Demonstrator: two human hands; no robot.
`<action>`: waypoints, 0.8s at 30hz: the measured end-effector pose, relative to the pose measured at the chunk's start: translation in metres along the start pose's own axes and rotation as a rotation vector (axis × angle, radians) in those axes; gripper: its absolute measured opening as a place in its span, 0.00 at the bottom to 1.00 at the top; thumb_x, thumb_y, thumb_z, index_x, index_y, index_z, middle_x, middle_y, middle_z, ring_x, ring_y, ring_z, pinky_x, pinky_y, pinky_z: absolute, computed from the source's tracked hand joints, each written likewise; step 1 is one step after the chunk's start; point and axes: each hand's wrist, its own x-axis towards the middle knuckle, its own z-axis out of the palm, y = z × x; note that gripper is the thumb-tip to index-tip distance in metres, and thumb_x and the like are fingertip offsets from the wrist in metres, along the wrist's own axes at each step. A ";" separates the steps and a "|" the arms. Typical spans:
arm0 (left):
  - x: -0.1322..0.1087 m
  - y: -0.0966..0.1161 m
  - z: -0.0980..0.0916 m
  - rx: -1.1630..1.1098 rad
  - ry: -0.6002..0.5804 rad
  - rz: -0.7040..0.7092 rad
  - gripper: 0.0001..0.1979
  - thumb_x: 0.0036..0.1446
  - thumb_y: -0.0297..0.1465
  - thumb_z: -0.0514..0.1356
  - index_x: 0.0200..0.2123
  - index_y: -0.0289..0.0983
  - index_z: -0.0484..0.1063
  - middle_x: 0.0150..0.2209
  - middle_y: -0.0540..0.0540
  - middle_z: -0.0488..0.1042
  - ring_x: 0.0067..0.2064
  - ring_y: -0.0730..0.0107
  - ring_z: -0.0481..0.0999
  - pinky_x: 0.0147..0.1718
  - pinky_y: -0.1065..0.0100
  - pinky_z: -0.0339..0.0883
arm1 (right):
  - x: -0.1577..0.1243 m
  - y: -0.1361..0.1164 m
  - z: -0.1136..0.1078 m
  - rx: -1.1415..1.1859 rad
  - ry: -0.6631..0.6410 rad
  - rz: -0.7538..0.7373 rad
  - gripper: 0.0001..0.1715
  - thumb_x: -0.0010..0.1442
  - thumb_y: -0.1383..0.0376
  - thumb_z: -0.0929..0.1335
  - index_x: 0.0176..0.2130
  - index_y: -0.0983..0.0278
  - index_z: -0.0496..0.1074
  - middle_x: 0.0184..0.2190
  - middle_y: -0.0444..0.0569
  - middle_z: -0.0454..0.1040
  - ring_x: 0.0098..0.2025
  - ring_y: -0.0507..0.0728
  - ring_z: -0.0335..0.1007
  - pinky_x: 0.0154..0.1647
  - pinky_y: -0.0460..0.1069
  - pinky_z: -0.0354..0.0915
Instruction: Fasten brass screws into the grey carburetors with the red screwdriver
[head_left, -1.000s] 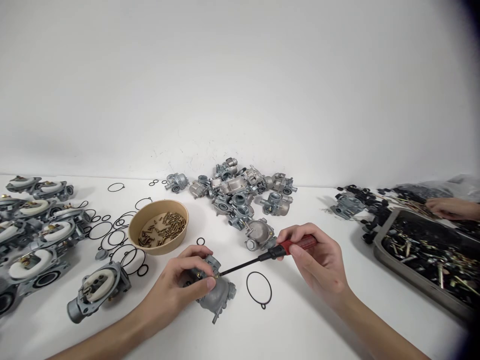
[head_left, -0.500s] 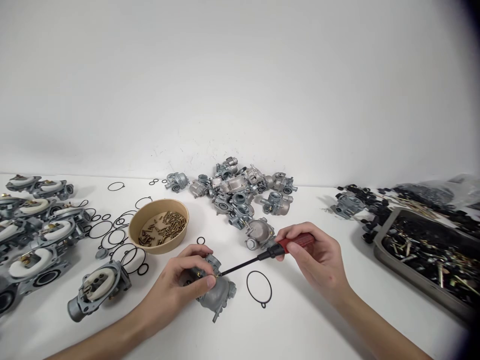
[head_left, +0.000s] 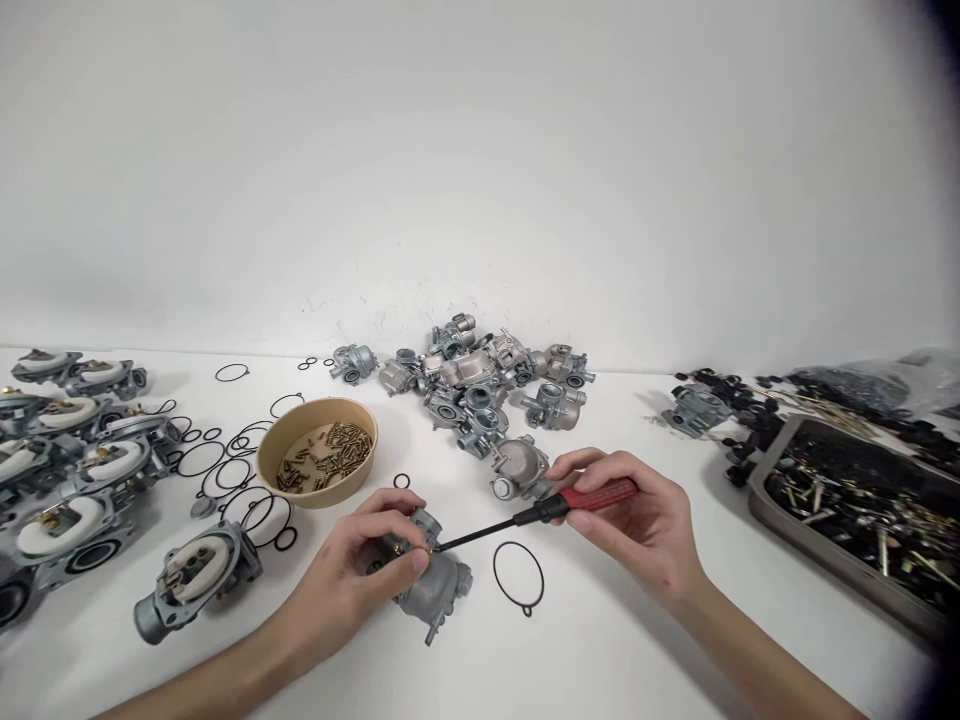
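Note:
My left hand (head_left: pixel 369 560) is closed around the upper left side of a grey metal carburetor (head_left: pixel 436 590) on the white table. Between the thumb and fingers of my right hand (head_left: pixel 628 520) lies the red handle of a screwdriver (head_left: pixel 600 497). Its dark shaft slants down to the left, and the tip meets the carburetor beside my left thumb. A small brass screw seems to sit at the tip, but my fingers partly cover that spot. Right of the carburetor lies a black rubber gasket ring (head_left: pixel 517 578).
A tan bowl (head_left: pixel 367 470) holds many small brass screws. Several opened carburetors (head_left: pixel 199 575) with white floats stand at the left, near loose black rings (head_left: pixel 259 515). A pile of carburetors (head_left: pixel 469 370) lies behind. At right is a metal tray (head_left: pixel 772 500) of mixed hardware.
My right hand has shifted slightly right and its fingers have opened a little along the screwdriver handle, which sits slightly lower. My left hand and the carburetor have stayed put.

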 end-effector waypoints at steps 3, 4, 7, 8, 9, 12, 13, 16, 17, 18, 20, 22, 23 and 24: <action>0.001 -0.004 -0.002 0.013 0.021 0.025 0.13 0.63 0.45 0.66 0.34 0.41 0.80 0.56 0.41 0.69 0.58 0.52 0.70 0.44 0.63 0.67 | 0.001 -0.001 0.001 -0.010 -0.024 -0.032 0.09 0.61 0.70 0.77 0.41 0.61 0.78 0.41 0.56 0.79 0.43 0.59 0.77 0.36 0.50 0.79; 0.001 -0.005 -0.003 0.034 0.037 0.042 0.12 0.64 0.44 0.66 0.35 0.42 0.79 0.56 0.42 0.70 0.58 0.53 0.71 0.45 0.63 0.68 | 0.001 -0.001 0.001 -0.013 -0.029 -0.029 0.09 0.61 0.71 0.76 0.41 0.61 0.78 0.41 0.55 0.79 0.42 0.58 0.77 0.35 0.50 0.78; -0.002 -0.003 -0.004 0.186 0.101 0.137 0.10 0.66 0.42 0.63 0.37 0.44 0.78 0.57 0.44 0.71 0.61 0.53 0.70 0.51 0.59 0.68 | -0.001 0.000 0.001 -0.015 -0.046 -0.013 0.09 0.62 0.72 0.76 0.41 0.60 0.77 0.40 0.54 0.78 0.40 0.57 0.76 0.35 0.49 0.78; -0.003 -0.002 -0.004 0.261 0.125 0.179 0.09 0.67 0.40 0.62 0.37 0.44 0.78 0.57 0.44 0.71 0.60 0.53 0.71 0.52 0.58 0.68 | -0.001 0.001 0.001 -0.011 -0.052 -0.010 0.10 0.62 0.72 0.76 0.41 0.60 0.77 0.40 0.54 0.78 0.40 0.58 0.76 0.35 0.50 0.78; -0.005 -0.001 -0.004 0.337 0.152 0.227 0.08 0.67 0.38 0.61 0.36 0.43 0.77 0.56 0.44 0.72 0.59 0.54 0.73 0.52 0.58 0.69 | -0.002 0.001 0.000 -0.004 -0.059 -0.007 0.10 0.62 0.72 0.76 0.42 0.60 0.77 0.40 0.53 0.78 0.40 0.58 0.77 0.35 0.50 0.78; -0.008 0.001 -0.003 0.514 0.222 0.394 0.06 0.67 0.32 0.60 0.35 0.43 0.75 0.55 0.45 0.72 0.52 0.59 0.76 0.49 0.59 0.70 | -0.004 0.001 0.002 0.034 -0.084 0.022 0.09 0.62 0.71 0.76 0.42 0.60 0.77 0.39 0.53 0.78 0.39 0.58 0.77 0.35 0.51 0.80; -0.008 0.002 -0.003 0.548 0.236 0.449 0.06 0.67 0.30 0.60 0.36 0.43 0.75 0.54 0.45 0.72 0.50 0.60 0.77 0.49 0.59 0.70 | -0.005 0.000 0.002 0.056 -0.092 0.038 0.08 0.63 0.70 0.76 0.42 0.60 0.77 0.39 0.53 0.78 0.38 0.57 0.78 0.35 0.51 0.81; -0.007 0.001 -0.004 0.604 0.238 0.565 0.06 0.66 0.26 0.60 0.37 0.43 0.75 0.53 0.45 0.72 0.46 0.63 0.76 0.46 0.60 0.69 | -0.007 -0.001 0.005 0.111 -0.084 0.107 0.05 0.64 0.68 0.75 0.41 0.60 0.77 0.40 0.52 0.78 0.34 0.56 0.80 0.36 0.51 0.81; -0.007 0.001 -0.004 0.614 0.234 0.589 0.07 0.66 0.25 0.60 0.38 0.43 0.75 0.52 0.45 0.72 0.46 0.64 0.76 0.45 0.61 0.69 | -0.009 -0.001 0.005 0.120 -0.068 0.135 0.04 0.65 0.67 0.75 0.41 0.61 0.77 0.40 0.52 0.78 0.33 0.55 0.80 0.37 0.51 0.81; -0.006 0.000 -0.004 0.622 0.230 0.609 0.07 0.66 0.25 0.60 0.38 0.43 0.75 0.52 0.45 0.72 0.45 0.64 0.76 0.44 0.61 0.69 | -0.010 -0.001 0.005 0.125 -0.049 0.162 0.04 0.65 0.66 0.75 0.41 0.61 0.77 0.40 0.51 0.79 0.32 0.55 0.81 0.38 0.50 0.81; -0.006 0.000 -0.004 0.637 0.229 0.650 0.07 0.66 0.24 0.60 0.40 0.42 0.75 0.52 0.44 0.71 0.45 0.64 0.75 0.43 0.62 0.69 | -0.012 0.000 0.005 0.130 -0.020 0.206 0.04 0.65 0.65 0.75 0.40 0.62 0.78 0.40 0.52 0.79 0.30 0.54 0.81 0.37 0.50 0.80; -0.005 0.000 -0.004 0.651 0.229 0.682 0.08 0.66 0.23 0.60 0.40 0.42 0.75 0.52 0.44 0.71 0.46 0.64 0.75 0.44 0.61 0.69 | -0.012 0.003 0.004 0.134 -0.021 0.219 0.04 0.66 0.64 0.75 0.40 0.62 0.78 0.40 0.52 0.80 0.29 0.54 0.81 0.36 0.50 0.80; -0.005 0.000 -0.004 0.655 0.229 0.688 0.08 0.66 0.23 0.60 0.40 0.42 0.75 0.52 0.44 0.71 0.46 0.64 0.75 0.44 0.61 0.69 | -0.012 0.004 0.003 0.136 -0.032 0.213 0.03 0.67 0.64 0.74 0.40 0.62 0.78 0.40 0.52 0.80 0.29 0.54 0.81 0.36 0.50 0.80; -0.006 0.000 -0.004 0.658 0.228 0.688 0.08 0.66 0.23 0.60 0.40 0.42 0.75 0.52 0.44 0.71 0.46 0.64 0.75 0.44 0.61 0.69 | -0.011 0.004 0.002 0.137 -0.051 0.198 0.02 0.67 0.64 0.74 0.40 0.61 0.78 0.40 0.52 0.80 0.29 0.54 0.81 0.36 0.50 0.79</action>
